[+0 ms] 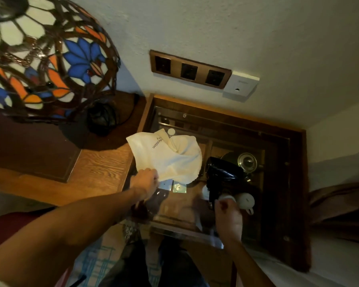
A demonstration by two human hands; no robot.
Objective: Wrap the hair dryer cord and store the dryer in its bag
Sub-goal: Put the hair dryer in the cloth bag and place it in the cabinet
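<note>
Now left hand (145,181) pinches crumpled cloth bag (166,156) beside glossy dryer (222,175)

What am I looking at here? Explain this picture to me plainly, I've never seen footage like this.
There is no machine. A person wears a camera on the head, so the one picture looks down at their own two bare hands. The left hand grips the edge of a white cloth bag. The right hand is closed at the handle of a black hair dryer. Both are over a glass-topped wooden table. A stained-glass lamp stands on the left, and wall sockets sit above.
</note>
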